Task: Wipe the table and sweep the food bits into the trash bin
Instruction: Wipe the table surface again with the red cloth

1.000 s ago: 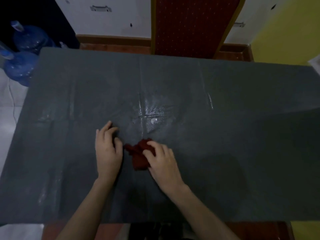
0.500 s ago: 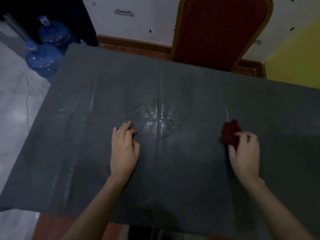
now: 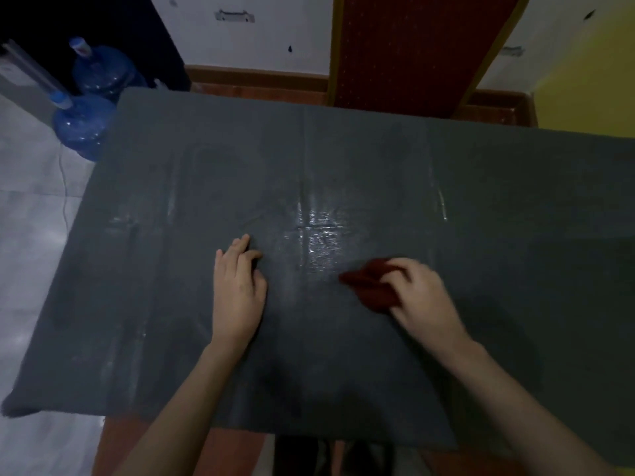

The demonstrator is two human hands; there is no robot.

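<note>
On the dark grey table [image 3: 481,187], we press our left hand [image 3: 238,290] flat, fingers spread slightly, palm down. Just right of the shiny wet patch [image 3: 319,231], our right hand [image 3: 421,297] grips a crumpled dark red cloth [image 3: 369,285] against the surface, blurred.

Dark red cloth [image 3: 372,286] bunched, pressed on grey table [image 3: 498,201], centre-right, near wet sheen.

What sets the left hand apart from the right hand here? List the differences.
The left hand lies flat and empty on the table; the right hand grips a red cloth. The left hand looks sharp, the right hand motion-blurred. Both are bare and rest on the grey cover.
</note>
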